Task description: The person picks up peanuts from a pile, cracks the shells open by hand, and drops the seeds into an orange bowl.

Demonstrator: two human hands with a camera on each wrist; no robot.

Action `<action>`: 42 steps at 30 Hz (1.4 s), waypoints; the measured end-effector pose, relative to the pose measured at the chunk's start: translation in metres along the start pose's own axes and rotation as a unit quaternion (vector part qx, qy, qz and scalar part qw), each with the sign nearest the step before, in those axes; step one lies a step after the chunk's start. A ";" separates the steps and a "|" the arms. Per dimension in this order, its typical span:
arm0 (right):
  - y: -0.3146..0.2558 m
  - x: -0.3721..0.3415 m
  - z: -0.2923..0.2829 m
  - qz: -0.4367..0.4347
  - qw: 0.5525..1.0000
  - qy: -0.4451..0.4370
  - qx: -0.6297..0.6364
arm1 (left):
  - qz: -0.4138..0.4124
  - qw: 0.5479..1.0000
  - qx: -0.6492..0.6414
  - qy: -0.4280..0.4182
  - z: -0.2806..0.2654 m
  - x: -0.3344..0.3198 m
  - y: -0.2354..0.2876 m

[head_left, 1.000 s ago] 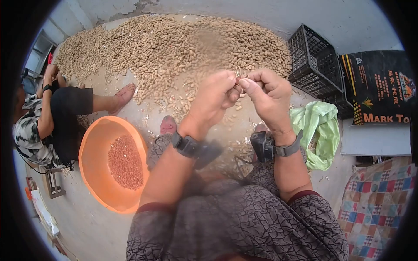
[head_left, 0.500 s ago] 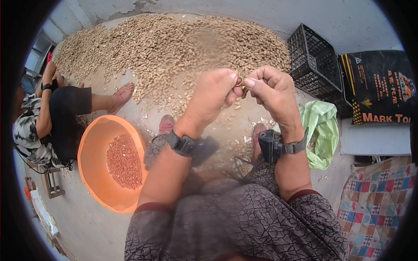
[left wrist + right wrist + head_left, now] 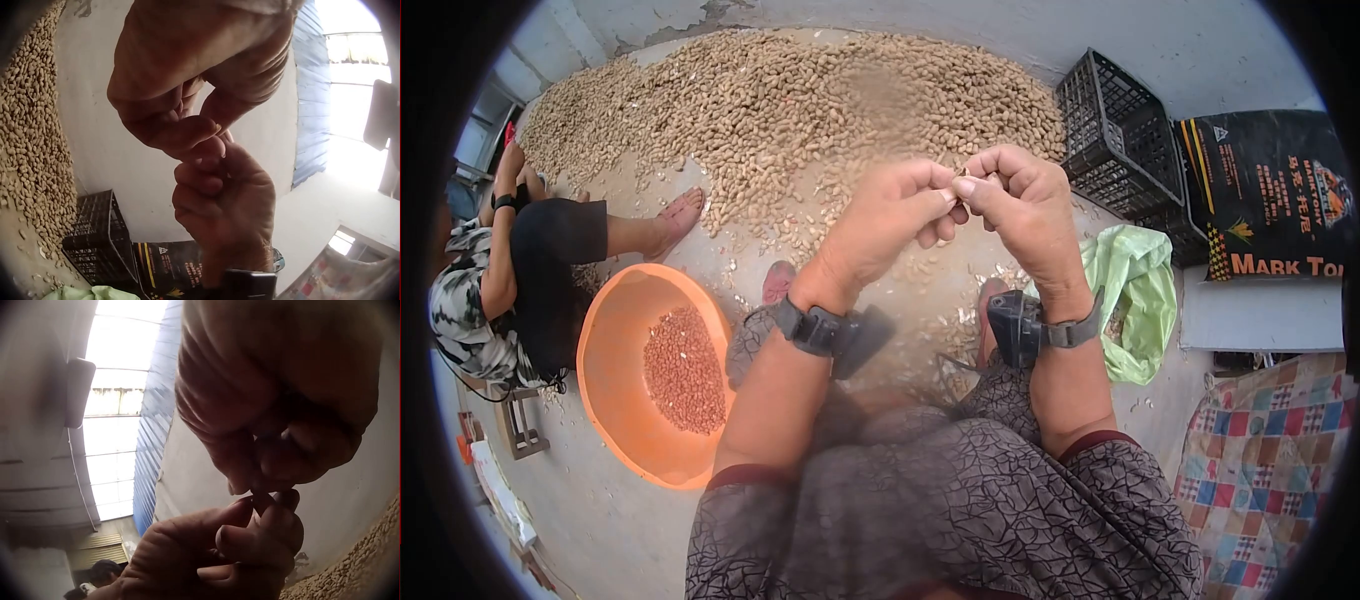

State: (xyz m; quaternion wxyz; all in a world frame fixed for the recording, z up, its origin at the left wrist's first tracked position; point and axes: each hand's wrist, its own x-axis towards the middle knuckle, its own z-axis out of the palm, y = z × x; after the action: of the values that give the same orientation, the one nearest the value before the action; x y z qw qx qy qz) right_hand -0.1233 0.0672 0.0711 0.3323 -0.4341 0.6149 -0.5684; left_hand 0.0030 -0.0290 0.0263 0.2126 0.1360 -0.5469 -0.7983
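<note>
Both hands meet in front of the body, over the floor near the peanut heap (image 3: 800, 110). Between thumb and fingers my left hand (image 3: 885, 220) pinches a peanut whose shell is split. My right hand (image 3: 1028, 215) pinches the same peanut (image 3: 962, 172) from the other side, thumb against forefinger. Only a small tan bit of shell shows between the fingertips; the rest is hidden. In the left wrist view the fingertips of the left hand (image 3: 181, 94) and right hand (image 3: 225, 200) touch and cover the peanut.
An orange basin (image 3: 605, 400) with shelled red peanuts (image 3: 685, 370) stands at the left, beside a seated person (image 3: 495, 290). At the right are a green bag (image 3: 1140, 300), a black crate (image 3: 1115, 140) and a black sack (image 3: 1260, 200). Loose shells (image 3: 960, 330) litter the floor.
Half a second ago the hands were slightly apart, with a red kernel showing in the split shell. Now the fingertips have come together and the kernel is out of sight.
</note>
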 end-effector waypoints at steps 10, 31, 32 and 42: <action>0.017 0.000 0.006 -0.101 0.984 0.028 -0.146 | -0.067 0.992 -0.101 -0.027 -0.003 0.001 0.004; 0.009 -0.006 0.011 -0.112 0.992 0.023 -0.061 | -0.077 0.987 -0.135 -0.046 -0.009 0.006 -0.007; 0.008 -0.006 0.008 -0.112 0.992 0.023 -0.061 | -0.077 0.987 -0.135 -0.046 -0.010 0.006 -0.007; -0.004 -0.010 -0.009 0.109 0.984 -0.135 -0.027 | -0.047 0.992 -0.081 0.087 -0.020 -0.006 0.008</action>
State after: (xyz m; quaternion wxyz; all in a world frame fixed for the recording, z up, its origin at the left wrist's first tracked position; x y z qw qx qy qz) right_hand -0.1272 0.0803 0.0751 0.4604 -0.4463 0.6230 -0.4480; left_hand 0.0187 -0.0447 0.0267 0.2318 0.2125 -0.4527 -0.8344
